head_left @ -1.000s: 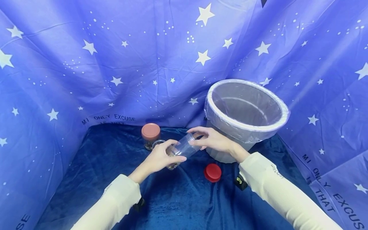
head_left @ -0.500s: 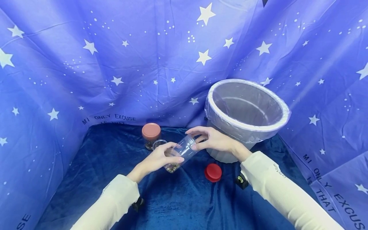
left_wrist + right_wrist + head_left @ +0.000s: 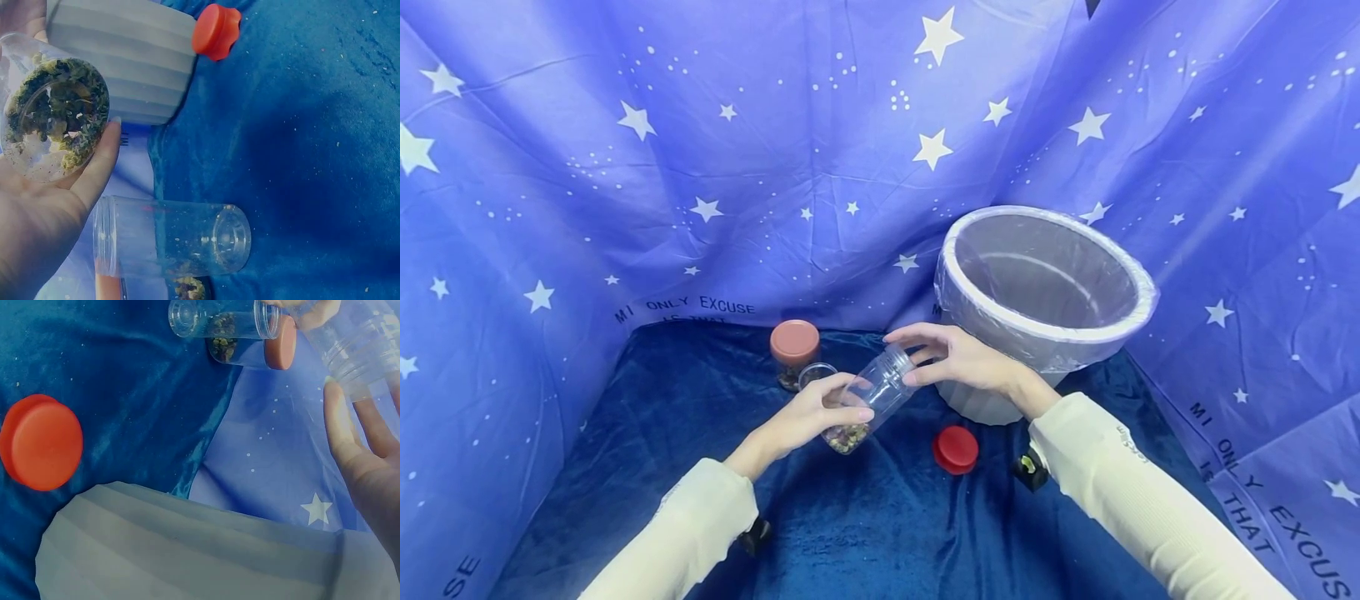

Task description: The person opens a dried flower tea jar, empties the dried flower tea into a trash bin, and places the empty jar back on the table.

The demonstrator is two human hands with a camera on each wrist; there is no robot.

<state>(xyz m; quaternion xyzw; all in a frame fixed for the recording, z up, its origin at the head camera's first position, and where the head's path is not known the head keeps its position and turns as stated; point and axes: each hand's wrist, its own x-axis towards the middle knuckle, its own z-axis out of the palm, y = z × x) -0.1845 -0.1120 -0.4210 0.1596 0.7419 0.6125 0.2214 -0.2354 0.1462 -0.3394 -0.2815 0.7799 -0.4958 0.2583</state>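
Observation:
A clear plastic jar (image 3: pixel 889 385) hangs tilted above the blue cloth, its mouth up and to the right. Dried green and yellow bits, perhaps herbs or tea, lie at its base (image 3: pixel 62 115). My left hand (image 3: pixel 799 421) grips the jar's lower part between thumb and fingers. At the mouth end, my right hand (image 3: pixel 958 360) holds the rim between thumb and curled fingers. Behind the left hand stands a second clear jar (image 3: pixel 178 237), lidless, with a few specks at its bottom. Beside that is a jar with a salmon-coloured lid (image 3: pixel 794 340) and dark dried bits inside.
A large grey bin (image 3: pixel 973 402) lined with a clear bag stands just behind the right hand. In front of it lie two red lids (image 3: pixel 957 450), seemingly stacked. Star-patterned blue fabric (image 3: pixel 760 150) rises around the cloth (image 3: pixel 850 525).
The held jar's base has shifted slightly down and left with my left hand, so more of its contents shows. My right hand has risen slightly at the rim.

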